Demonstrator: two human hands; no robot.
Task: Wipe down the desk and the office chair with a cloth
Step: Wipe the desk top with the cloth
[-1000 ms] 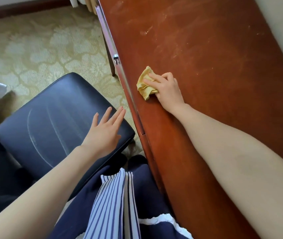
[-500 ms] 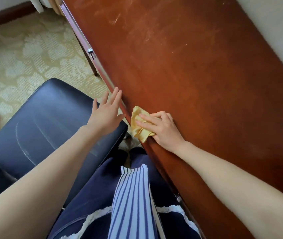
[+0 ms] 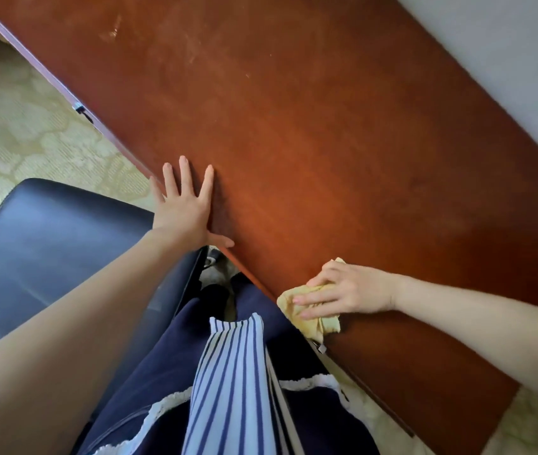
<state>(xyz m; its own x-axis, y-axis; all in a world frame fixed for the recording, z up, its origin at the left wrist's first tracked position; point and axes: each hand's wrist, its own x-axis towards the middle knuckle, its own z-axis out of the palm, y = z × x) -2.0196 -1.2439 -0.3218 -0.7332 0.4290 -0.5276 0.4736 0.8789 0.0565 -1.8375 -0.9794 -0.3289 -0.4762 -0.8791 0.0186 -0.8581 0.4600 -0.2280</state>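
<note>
The reddish-brown wooden desk (image 3: 310, 126) runs diagonally across the view, its top dusty and streaked. My right hand (image 3: 346, 292) presses a crumpled yellow cloth (image 3: 307, 320) against the desk's near edge, fingers spread over it. My left hand (image 3: 185, 208) lies flat on the desk edge with its fingers straight and spread. The black office chair seat (image 3: 51, 244) sits low at the left, partly under my left forearm.
Patterned beige carpet (image 3: 25, 133) covers the floor left of the desk. A pale wall (image 3: 507, 60) borders the desk's far side. A metal fitting (image 3: 80, 109) sticks out under the desk edge. My dark skirt and striped top fill the bottom centre.
My right hand has slid the cloth along the desk's near edge toward me. My left hand has left the chair seat and now lies flat on the desk edge.
</note>
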